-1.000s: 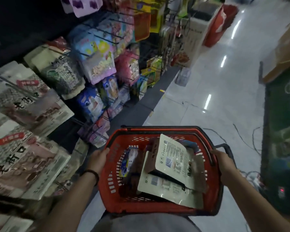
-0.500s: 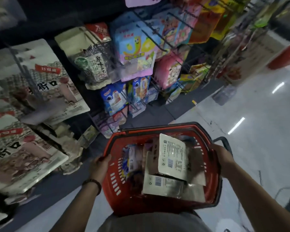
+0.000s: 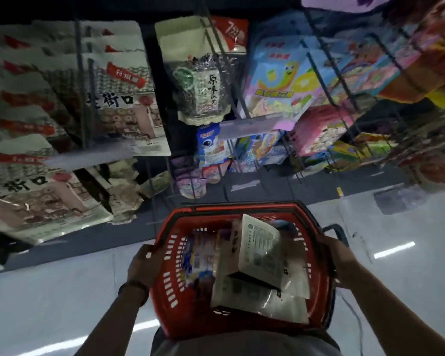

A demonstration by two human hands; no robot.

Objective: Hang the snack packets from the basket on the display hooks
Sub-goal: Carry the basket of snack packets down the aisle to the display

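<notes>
I carry a red plastic basket (image 3: 180,312) in front of my body. My left hand (image 3: 145,263) grips its left rim, my right hand (image 3: 341,260) grips its right rim beside a black handle (image 3: 338,231). Inside lie several snack packets: a cream packet (image 3: 258,249) with printed text on top, more pale packets (image 3: 244,291) under it and a blue-and-white packet (image 3: 198,255) at the left. Ahead stands the display rack with metal hooks (image 3: 84,80) full of hanging packets.
White packets (image 3: 123,98) with red labels fill the rack's left side. A seed packet (image 3: 202,91) hangs in the middle, colourful bags (image 3: 280,80) to the right, small blue packets (image 3: 211,147) lower down. Shiny pale floor (image 3: 49,299) lies under and around the basket.
The view has swung left toward the rack, which now faces me squarely and closer. Both hands keep the same hold on the basket rims.
</notes>
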